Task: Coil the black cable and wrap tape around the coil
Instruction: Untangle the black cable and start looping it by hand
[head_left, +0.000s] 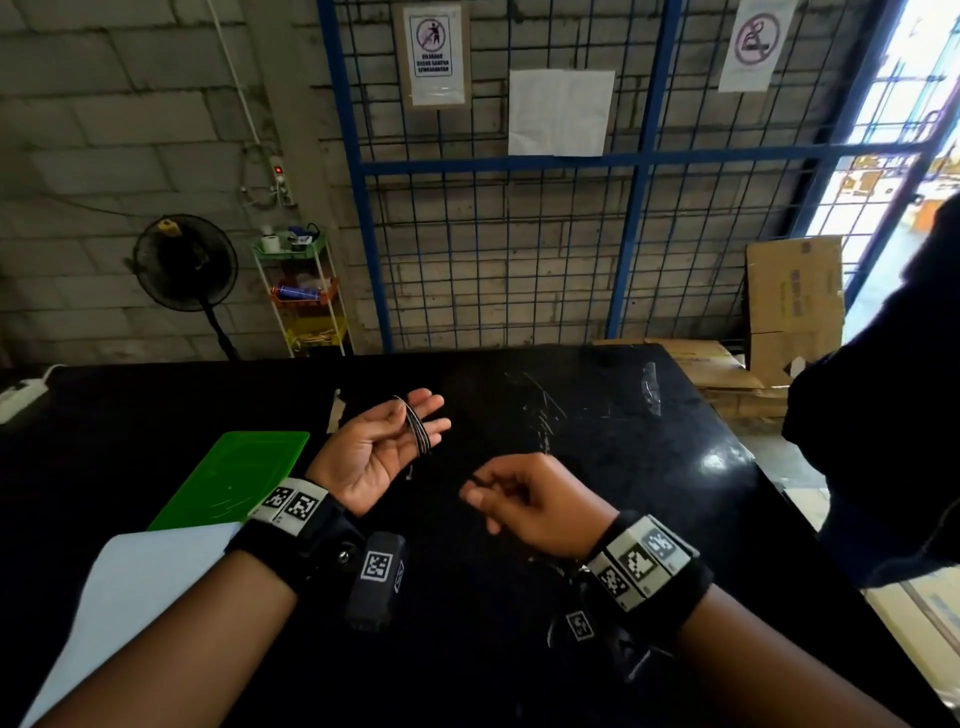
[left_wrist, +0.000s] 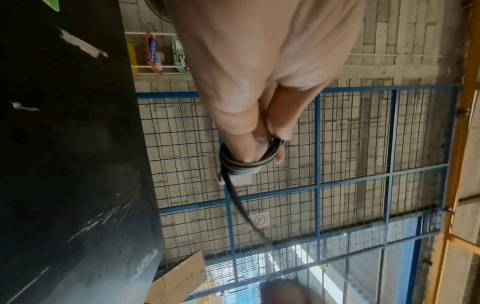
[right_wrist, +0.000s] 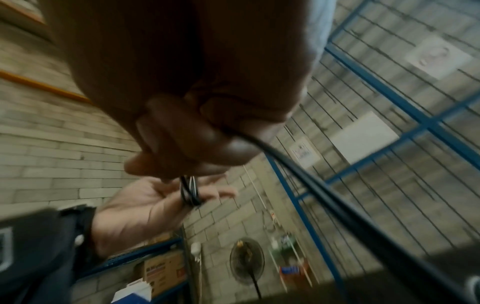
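Two hands are working over the bench (head_left: 597, 415), held apart. Palm up with fingers nearly straight, the left hand (head_left: 382, 449) is carrying several loops of one thin black cable (head_left: 418, 428) wound around its fingers (left_wrist: 244, 148). Curled beside it, the right hand (head_left: 530, 506) is pinching the cable's free run. One flat green board (head_left: 234, 478) and one white sheet (head_left: 130, 587) are lying left of the hands on the glossy, scratched black top.
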